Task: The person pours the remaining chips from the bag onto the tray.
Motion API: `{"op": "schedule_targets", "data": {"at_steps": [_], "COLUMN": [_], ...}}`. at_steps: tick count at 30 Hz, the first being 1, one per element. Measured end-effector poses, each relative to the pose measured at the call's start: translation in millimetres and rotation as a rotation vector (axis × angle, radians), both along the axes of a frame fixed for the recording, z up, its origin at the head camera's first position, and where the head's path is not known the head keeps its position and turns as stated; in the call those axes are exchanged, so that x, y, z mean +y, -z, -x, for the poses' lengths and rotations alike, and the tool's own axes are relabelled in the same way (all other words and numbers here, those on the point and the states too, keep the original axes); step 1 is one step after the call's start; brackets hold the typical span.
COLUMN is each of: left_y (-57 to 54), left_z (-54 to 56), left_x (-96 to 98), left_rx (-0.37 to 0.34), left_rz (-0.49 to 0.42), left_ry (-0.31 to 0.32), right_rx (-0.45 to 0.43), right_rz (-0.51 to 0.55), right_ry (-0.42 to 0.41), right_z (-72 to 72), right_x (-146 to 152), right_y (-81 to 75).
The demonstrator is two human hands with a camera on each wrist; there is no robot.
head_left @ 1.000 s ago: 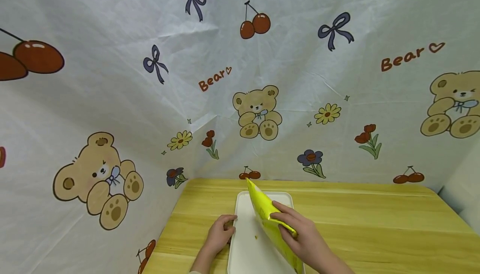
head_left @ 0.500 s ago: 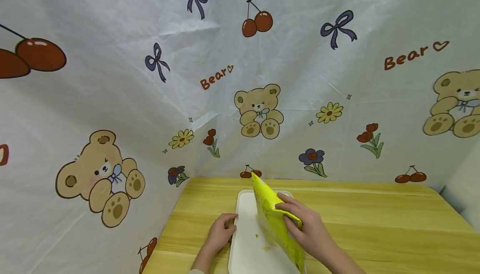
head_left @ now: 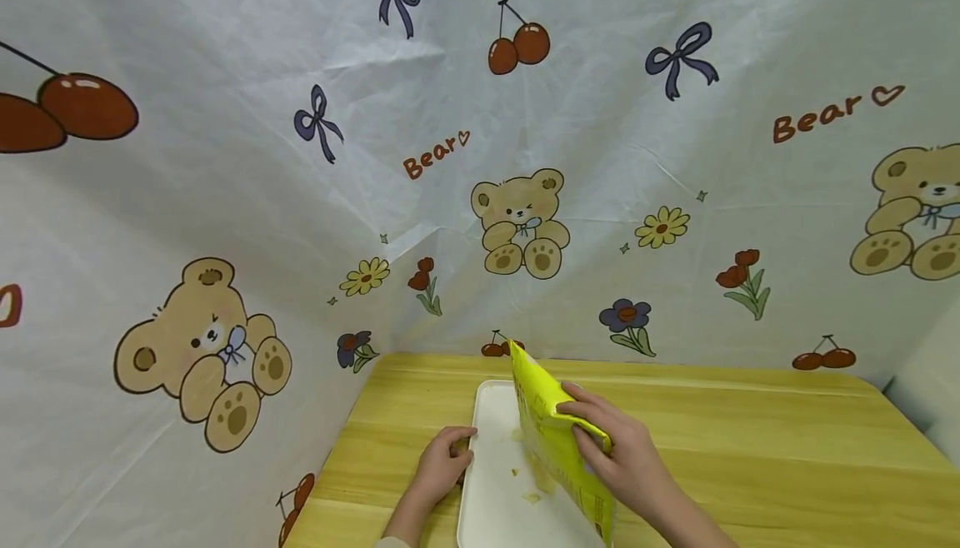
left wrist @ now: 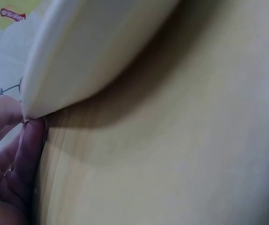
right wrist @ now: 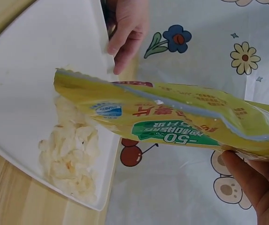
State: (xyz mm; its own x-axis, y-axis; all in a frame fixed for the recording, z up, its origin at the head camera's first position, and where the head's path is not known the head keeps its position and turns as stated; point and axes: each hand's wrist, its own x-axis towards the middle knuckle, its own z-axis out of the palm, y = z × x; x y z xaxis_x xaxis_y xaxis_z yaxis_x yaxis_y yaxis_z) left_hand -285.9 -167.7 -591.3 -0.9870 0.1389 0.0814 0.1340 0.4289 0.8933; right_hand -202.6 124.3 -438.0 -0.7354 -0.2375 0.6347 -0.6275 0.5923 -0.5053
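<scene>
A yellow potato chip bag (head_left: 542, 415) slants over the white tray (head_left: 487, 490), its mouth tipped down toward it. My right hand (head_left: 628, 458) grips the bag by its upper right side; in the right wrist view that hand (right wrist: 265, 194) shows at the bag's end. Potato chips (right wrist: 71, 157) lie heaped on the tray beneath the bag's mouth, mostly hidden behind the bag in the head view, where a few pieces (head_left: 532, 498) show. At the tray's left edge my left hand (head_left: 441, 463) pinches the rim, fingers (left wrist: 2, 111) above and below it in the left wrist view.
The tray stands on a wooden table (head_left: 750, 440), which stretches off to the right. A white cloth (head_left: 450, 73) printed with bears, flowers and cherries hangs behind and along the left side.
The bag and my right hand have shifted slightly right, and the bag's tip is a little higher. More chips show on the tray. My left hand has stayed at the rim.
</scene>
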Motion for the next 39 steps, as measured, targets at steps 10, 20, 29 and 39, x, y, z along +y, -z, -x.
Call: {"op": "schedule_targets", "data": {"at_steps": [10,20,29,39], "left_y": [-1.5,1.3,2.6,0.7], "left_z": [-1.1,0.6,0.8,0.2], "left_x": [-0.6,-2.0,-1.8,-0.5], "left_rx": [-0.006,-0.003,-0.016,-0.005], "left_rz": [-0.001,0.006,0.004,0.019], "left_ry": [0.006,0.004,0.008,-0.005], "right_rx": [0.052,0.019,0.067,0.01], "right_rz": [0.029,-0.058,-0.039,-0.042], "right_ry": [-0.015,-0.014,-0.031,0.001], "right_z": [2.9,6.0,8.3,8.2], "right_x": [2.0,0.1,-1.4,-4.7], "right_y": [-12.3,-21.9,-25.0,-23.8]}}
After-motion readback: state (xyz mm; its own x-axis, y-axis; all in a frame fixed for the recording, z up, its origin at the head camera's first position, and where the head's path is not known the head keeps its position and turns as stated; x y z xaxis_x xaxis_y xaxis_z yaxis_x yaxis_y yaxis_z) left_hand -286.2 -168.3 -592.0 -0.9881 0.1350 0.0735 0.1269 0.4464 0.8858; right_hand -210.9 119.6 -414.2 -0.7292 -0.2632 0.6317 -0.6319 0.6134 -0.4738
